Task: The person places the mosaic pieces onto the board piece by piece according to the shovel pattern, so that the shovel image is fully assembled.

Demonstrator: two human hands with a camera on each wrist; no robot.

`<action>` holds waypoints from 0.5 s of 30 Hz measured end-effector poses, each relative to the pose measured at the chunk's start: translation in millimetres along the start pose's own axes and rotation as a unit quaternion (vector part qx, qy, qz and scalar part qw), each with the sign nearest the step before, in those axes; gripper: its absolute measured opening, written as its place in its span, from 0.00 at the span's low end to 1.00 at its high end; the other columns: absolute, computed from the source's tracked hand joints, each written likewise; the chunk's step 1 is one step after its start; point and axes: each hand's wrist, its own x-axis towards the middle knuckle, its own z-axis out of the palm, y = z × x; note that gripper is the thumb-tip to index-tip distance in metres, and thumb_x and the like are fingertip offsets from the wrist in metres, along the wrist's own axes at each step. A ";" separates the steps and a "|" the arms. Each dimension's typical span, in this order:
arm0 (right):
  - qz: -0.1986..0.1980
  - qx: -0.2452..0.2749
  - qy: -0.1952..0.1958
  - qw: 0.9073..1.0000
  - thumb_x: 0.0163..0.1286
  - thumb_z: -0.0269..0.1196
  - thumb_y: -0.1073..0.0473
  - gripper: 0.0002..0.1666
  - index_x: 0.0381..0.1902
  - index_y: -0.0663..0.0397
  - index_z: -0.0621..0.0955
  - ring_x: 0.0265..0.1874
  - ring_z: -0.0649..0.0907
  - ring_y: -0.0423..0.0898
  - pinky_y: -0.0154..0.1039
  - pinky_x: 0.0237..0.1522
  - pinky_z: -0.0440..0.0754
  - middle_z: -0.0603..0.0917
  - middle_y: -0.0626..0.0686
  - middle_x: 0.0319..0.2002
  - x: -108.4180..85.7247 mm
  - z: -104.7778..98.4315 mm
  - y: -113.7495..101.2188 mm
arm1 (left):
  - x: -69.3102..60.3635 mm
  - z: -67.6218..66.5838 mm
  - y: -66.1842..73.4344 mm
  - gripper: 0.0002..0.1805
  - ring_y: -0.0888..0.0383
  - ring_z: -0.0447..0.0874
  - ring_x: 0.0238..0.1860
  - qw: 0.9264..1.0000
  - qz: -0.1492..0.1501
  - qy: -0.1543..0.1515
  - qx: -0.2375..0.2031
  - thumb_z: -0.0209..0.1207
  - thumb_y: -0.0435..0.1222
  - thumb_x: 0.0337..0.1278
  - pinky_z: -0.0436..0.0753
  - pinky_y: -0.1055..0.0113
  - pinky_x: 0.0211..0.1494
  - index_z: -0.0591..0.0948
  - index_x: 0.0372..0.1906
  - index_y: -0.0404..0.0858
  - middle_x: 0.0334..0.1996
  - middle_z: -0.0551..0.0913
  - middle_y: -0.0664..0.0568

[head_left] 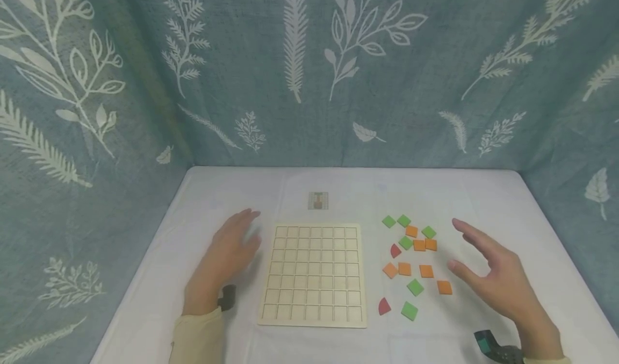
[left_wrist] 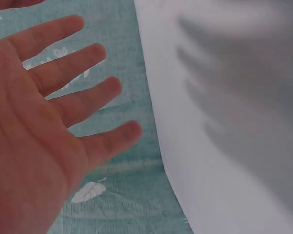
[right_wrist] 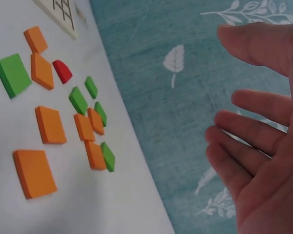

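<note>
The left hand [head_left: 224,254] is hovering just beside the left edge of a pale gridded board [head_left: 313,275], its fingers spread and holding nothing; the right hand [head_left: 498,278] is hanging to the right of the loose pieces, thumb apart from the fingers, likewise gripping nothing; between it and the board, orange squares [head_left: 426,271], green squares [head_left: 415,287] and two red wedges [head_left: 384,306] are lying flat on the white surface [head_left: 232,186], some of them touching or nearly touching at their edges; judging by their thickness and clean corners, the pieces are probably going to be handling as light, stiff and hardly fragile (wood or plastic, I cannot tell which), with smooth faces that may be sliding a little under a fingertip; the side edges are offering the better hold, thumb and forefinger pinching opposite sides of a square, or the curved rim and the point of a wedge; the clustered ones are leaving less room for fingertips, so nudging one free first is seeming wise; the board is looking rigid and thin, best taken by its outer rim.
</note>
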 end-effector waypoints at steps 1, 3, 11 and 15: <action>0.000 0.005 0.001 1.000 0.66 0.80 0.57 0.50 0.83 0.36 0.72 0.73 0.81 0.42 0.36 0.79 0.74 0.79 0.56 0.78 -1.5 1.5 0.4 | 2.1 1.0 0.1 0.33 0.33 0.49 0.89 1.000 -0.003 -0.002 0.004 0.51 0.40 0.84 0.50 0.34 0.90 0.64 0.86 0.37 0.87 0.57 0.34; -0.001 0.017 0.001 1.000 0.65 0.81 0.58 0.50 0.82 0.36 0.74 0.70 0.76 0.23 0.16 0.70 0.66 0.80 0.55 0.77 -4.1 4.4 1.1 | 6.0 2.8 0.0 0.33 0.33 0.48 0.89 1.000 -0.012 -0.007 0.007 0.51 0.39 0.83 0.48 0.34 0.90 0.64 0.86 0.38 0.88 0.56 0.35; 0.024 0.012 -0.018 0.999 0.66 0.81 0.54 0.46 0.80 0.40 0.77 0.68 0.81 0.31 0.09 0.63 0.64 0.83 0.54 0.74 -8.9 12.4 2.1 | 20.0 16.6 -3.1 0.36 0.30 0.39 0.90 0.999 -0.026 -0.040 0.023 0.52 0.36 0.76 0.38 0.24 0.86 0.64 0.86 0.40 0.89 0.52 0.36; 0.043 -0.006 -0.029 0.999 0.67 0.80 0.51 0.44 0.78 0.42 0.78 0.67 0.83 0.57 0.25 0.68 0.79 0.84 0.54 0.72 -9.8 15.1 2.9 | 22.8 21.0 -2.2 0.39 0.30 0.34 0.90 0.998 -0.034 -0.056 0.021 0.52 0.36 0.73 0.31 0.22 0.85 0.63 0.87 0.43 0.90 0.50 0.38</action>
